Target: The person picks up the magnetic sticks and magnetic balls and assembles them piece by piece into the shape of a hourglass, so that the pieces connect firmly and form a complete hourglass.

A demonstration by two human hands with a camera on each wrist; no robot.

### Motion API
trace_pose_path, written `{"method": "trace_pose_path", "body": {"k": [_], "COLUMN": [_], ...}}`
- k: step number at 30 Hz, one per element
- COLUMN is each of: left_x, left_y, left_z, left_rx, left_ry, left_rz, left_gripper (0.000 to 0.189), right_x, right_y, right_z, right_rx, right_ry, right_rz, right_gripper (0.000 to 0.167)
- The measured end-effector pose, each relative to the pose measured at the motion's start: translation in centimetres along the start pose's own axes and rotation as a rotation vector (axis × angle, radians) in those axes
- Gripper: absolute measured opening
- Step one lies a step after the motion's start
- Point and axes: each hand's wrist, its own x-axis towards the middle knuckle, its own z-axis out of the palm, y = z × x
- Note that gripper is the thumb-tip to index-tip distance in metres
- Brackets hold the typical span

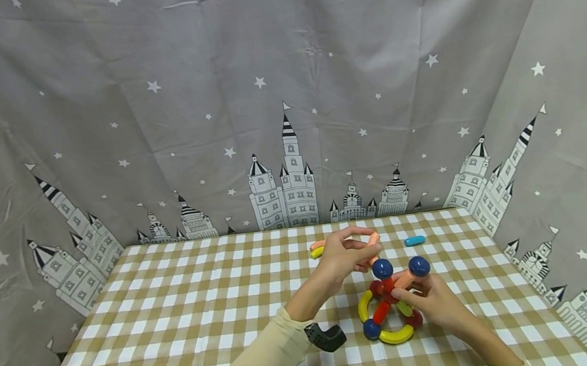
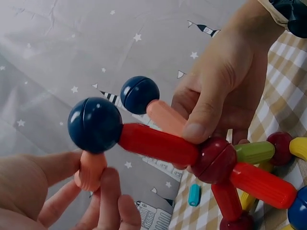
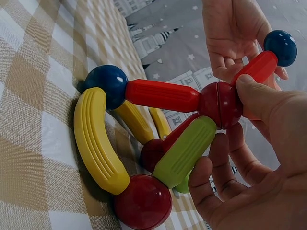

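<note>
My left hand (image 1: 344, 253) pinches a peach stick (image 2: 91, 171) between thumb and fingers, its end at a blue ball (image 2: 95, 124). That ball tips a red stick (image 2: 156, 145) rising from a dark red ball (image 2: 214, 160) atop a ball-and-stick toy frame. With thumb and fingers, my right hand (image 1: 438, 304) grips the frame around this dark red ball. A second peach stick (image 2: 165, 118) also slants up, capped by another blue ball (image 2: 139, 95). Below, red sticks and a green stick (image 3: 184, 152) lead down to a ring of balls and curved yellow sticks (image 1: 397, 335).
Behind the frame, a teal stick (image 1: 414, 241) lies near the table's far edge. A yellow piece (image 1: 318, 252) and a peach piece (image 1: 318, 244) lie beyond my left wrist. A checked cloth (image 1: 178, 312) covers the table; a grey castle-print curtain (image 1: 280, 48) hangs behind.
</note>
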Motion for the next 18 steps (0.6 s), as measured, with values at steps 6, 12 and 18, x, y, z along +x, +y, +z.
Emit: {"method": "trace_pose_path", "body": {"k": [6, 12, 18], "left_x": [0.4, 0.7, 0.8], "left_y": [-0.8, -1.1, -1.3], "left_z": [-1.2, -1.9, -1.9], "left_rx": [-0.119, -0.200, -0.222], "left_ry": [-0.139, -0.227, -0.243], "left_rz": [-0.034, -0.088, -0.100], "left_gripper": [0.036, 0.040, 0.038], "right_x": [0.0, -0.1, 0.0], "right_y": [0.1, 0.1, 0.1], "right_z": [-0.1, -0.1, -0.2], "right_rx": [-0.001, -0.003, -0.013], "right_ry": [-0.001, 0.006, -0.010], "right_rz": [-0.015, -0.003, -0.013], "right_gripper": [0.021, 0.024, 0.023]}}
